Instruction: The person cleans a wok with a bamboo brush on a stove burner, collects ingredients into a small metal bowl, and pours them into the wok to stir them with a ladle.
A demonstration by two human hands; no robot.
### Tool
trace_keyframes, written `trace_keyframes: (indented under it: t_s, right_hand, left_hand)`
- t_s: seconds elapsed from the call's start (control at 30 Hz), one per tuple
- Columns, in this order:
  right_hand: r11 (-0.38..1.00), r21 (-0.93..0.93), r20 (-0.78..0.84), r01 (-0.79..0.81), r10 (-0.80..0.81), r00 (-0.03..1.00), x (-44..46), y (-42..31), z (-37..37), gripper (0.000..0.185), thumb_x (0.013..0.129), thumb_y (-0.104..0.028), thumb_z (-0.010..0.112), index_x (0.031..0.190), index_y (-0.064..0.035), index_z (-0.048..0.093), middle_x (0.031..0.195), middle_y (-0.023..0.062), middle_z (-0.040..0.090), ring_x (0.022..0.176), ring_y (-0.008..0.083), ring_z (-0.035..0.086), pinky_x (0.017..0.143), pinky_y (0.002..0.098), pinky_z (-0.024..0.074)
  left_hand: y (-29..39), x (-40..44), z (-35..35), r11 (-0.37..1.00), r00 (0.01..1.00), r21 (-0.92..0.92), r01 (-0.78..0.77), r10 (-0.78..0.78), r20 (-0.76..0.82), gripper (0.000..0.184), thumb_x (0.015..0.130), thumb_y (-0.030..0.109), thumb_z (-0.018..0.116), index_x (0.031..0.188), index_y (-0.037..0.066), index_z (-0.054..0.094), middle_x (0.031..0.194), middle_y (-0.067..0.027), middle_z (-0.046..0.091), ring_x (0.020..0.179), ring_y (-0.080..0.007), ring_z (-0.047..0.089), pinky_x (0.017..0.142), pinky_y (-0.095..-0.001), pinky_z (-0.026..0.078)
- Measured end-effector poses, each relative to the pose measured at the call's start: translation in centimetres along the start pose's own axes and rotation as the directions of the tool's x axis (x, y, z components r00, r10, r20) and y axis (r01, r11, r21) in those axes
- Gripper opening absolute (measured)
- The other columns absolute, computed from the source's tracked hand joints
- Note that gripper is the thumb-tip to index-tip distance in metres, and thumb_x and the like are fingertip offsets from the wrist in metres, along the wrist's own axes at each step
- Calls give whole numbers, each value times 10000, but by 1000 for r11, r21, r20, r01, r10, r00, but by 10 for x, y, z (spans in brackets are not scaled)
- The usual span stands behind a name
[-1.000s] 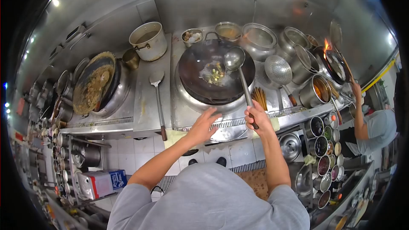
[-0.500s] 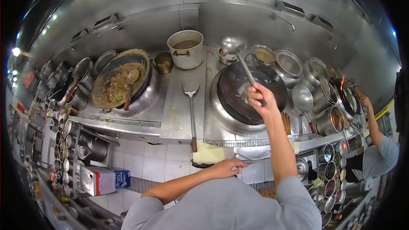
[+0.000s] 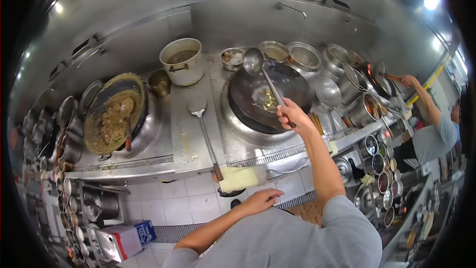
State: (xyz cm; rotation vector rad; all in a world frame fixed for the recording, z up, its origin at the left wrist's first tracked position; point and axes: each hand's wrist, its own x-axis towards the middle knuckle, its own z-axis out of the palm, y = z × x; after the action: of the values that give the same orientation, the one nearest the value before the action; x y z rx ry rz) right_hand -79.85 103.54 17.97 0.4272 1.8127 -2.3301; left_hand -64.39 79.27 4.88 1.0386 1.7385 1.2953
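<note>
My right hand (image 3: pixel 293 115) is wrapped round the handle of a long metal ladle (image 3: pixel 254 61). The ladle's bowl hangs above the far-left rim of a dark wok (image 3: pixel 290 89) on the burner. Small pale and yellow-green food pieces (image 3: pixel 267 100) lie in liquid at the wok's bottom. My left hand (image 3: pixel 260 201) rests in front of my body, fingers loosely apart, holding nothing. On the counter to the left lies a long-handled wok spatula (image 3: pixel 204 131). Its handle end reaches a folded yellow cloth (image 3: pixel 241 178) at the counter edge.
A second wok (image 3: pixel 101 136) with cooked food and a ladle stands at left. Behind are a tall pot (image 3: pixel 182 64) and a small bowl (image 3: pixel 232 58). A perforated skimmer (image 3: pixel 328 93) lies right of my wok. Farther right, another person (image 3: pixel 435 129) holds a pan.
My view has turned, so the scene sits further left. The ladle's bowl has come down closer to the wok's rim, and more of the food in the wok shows.
</note>
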Motion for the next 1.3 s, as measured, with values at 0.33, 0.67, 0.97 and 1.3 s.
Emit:
trace_keyframes:
  t_s: [0.33, 0.67, 0.97, 1.3]
  right_hand:
    - [274, -960, -133, -56, -270, 954, -23, 89, -120, 717, 861, -191, 600, 1484, -64, 268, 1168, 311, 599, 1099, 474, 568, 947, 521, 440]
    - [859, -451, -393, 245, -437, 809, -206, 150, -187, 608, 893, -83, 602, 1437, -29, 338, 979, 152, 640, 740, 232, 648, 715, 372, 532]
    - [878, 214, -617, 428, -218, 756, -395, 180, -320, 414, 980, -138, 527, 1350, -95, 347, 642, 3, 439, 396, 83, 414, 333, 261, 364]
    - [988, 71, -896, 138, 2, 444, -471, 255, -456, 509, 952, -113, 527, 1401, -97, 287, 678, 31, 483, 417, 112, 459, 337, 299, 401]
  left_hand:
    - [7, 36, 50, 992, 979, 29, -123, 116, 166, 342, 937, 177, 582, 1262, 73, 602, 1175, -125, 645, 1039, -247, 636, 898, -349, 496]
    - [56, 113, 144, 985, 909, 106, -133, 78, 410, 333, 945, 169, 567, 1263, 75, 601, 1178, -128, 641, 1050, -242, 630, 902, -355, 503]
    - [98, 183, 264, 978, 868, 199, -54, -53, 493, 343, 918, 168, 587, 1246, 69, 606, 1180, -115, 642, 1056, -252, 626, 869, -367, 511]
    - [113, 210, 319, 966, 869, 248, 67, -179, 462, 339, 952, 167, 561, 1276, 73, 595, 1217, -115, 634, 1112, -227, 613, 906, -343, 495]
